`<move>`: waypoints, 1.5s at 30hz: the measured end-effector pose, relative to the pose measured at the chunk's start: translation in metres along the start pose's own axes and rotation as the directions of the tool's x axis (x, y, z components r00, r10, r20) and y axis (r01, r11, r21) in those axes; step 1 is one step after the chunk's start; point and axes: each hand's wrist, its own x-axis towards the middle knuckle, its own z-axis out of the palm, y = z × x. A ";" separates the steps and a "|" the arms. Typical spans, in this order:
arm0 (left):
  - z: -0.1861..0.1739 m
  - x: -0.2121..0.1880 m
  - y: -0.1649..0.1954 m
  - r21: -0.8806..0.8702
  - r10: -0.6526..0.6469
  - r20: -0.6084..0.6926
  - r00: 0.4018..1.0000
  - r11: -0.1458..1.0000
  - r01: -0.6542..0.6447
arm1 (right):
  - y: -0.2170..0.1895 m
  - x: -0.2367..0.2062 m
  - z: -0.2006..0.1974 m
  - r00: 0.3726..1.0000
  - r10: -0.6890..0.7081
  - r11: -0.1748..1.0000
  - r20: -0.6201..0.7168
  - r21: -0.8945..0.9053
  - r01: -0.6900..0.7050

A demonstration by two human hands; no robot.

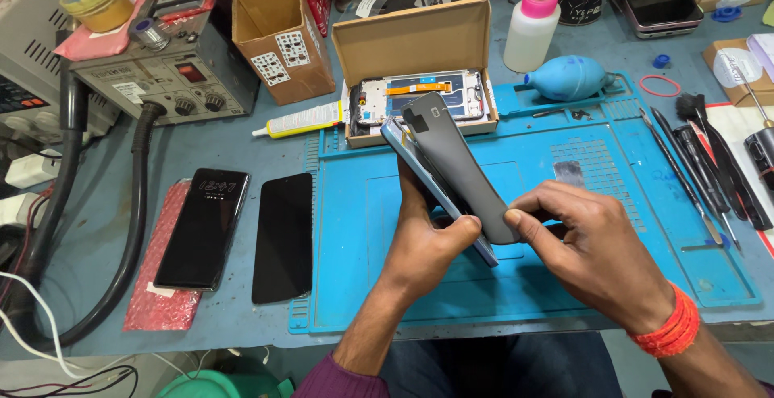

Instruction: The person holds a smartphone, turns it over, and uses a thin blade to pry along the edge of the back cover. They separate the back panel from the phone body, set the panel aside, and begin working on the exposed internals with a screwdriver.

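My left hand [425,245] grips a light blue phone [413,161] by its lower end, tilted up over the blue work mat [564,285]. A thin grey sheet [459,164] bends away from the phone's face. My right hand [588,245] pinches the lower end of that grey sheet between thumb and fingers. The sheet's upper end still lies near the phone's top, in front of a small cardboard box [419,39].
A phone frame [423,95] lies in the cardboard box. Two dark phones [203,229] [282,237] rest at the left, one on pink bubble wrap. A glue tube [302,120], blue air blower [568,78], white bottle [532,31], tools [709,172] and a power supply [161,75] surround the mat.
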 end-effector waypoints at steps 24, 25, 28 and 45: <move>-0.008 -0.007 -0.014 -0.175 -0.076 0.038 0.996 0.981 0.082 | 0.019 0.011 -0.011 0.996 0.092 0.986 -0.012 0.142 -0.089; -0.008 -0.008 -0.014 -0.197 -0.076 0.037 0.996 0.977 0.081 | 0.022 0.011 -0.011 0.995 0.098 0.981 -0.004 0.170 -0.096; -0.008 -0.010 -0.015 -0.276 -0.078 0.048 0.996 0.957 0.089 | 0.032 0.011 -0.010 0.995 0.096 0.980 -0.008 0.175 -0.093; -0.010 -0.022 -0.005 -0.615 -0.340 0.120 0.933 0.712 0.338 | 0.045 0.009 -0.010 0.942 0.334 0.805 0.008 0.518 -0.290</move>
